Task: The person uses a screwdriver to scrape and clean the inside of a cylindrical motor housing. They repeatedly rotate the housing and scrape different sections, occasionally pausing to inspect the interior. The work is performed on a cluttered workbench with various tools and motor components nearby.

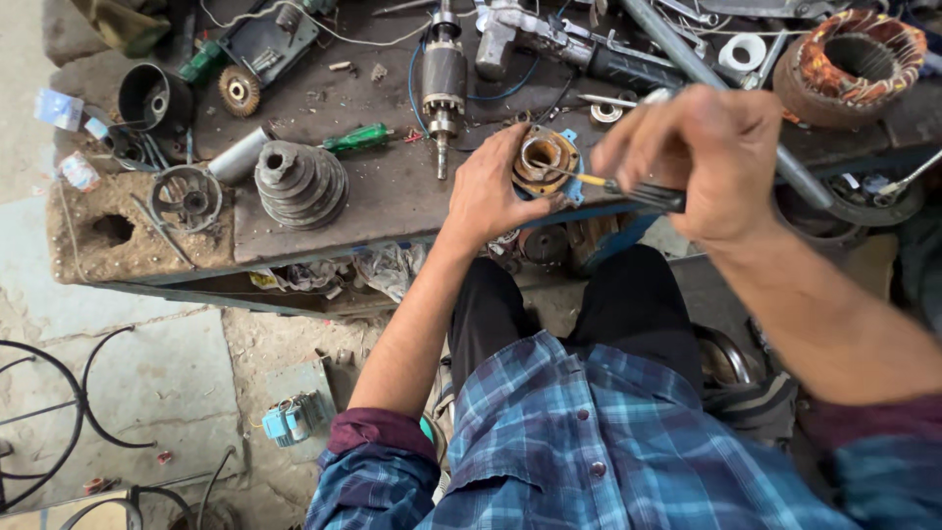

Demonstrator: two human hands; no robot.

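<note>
Gripping a small motor stator (546, 160) at the workbench (392, 196) front edge, the left hand (491, 191) wraps its left side; its bore faces up. Closed on a dark-handled screwdriver (628, 191), the right hand (706, 157) sits right of the stator, the shaft lying level, tip pointing left into the bore

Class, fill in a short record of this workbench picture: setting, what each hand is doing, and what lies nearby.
Setting: cluttered, dirty workbench seen from above
Left hand: grips a small round motor stator with copper windings
Right hand: holds a dark-handled tool, tip at the stator's opening
Nearby: stepped pulley, green screwdriver, armature, larger wound stator
</note>
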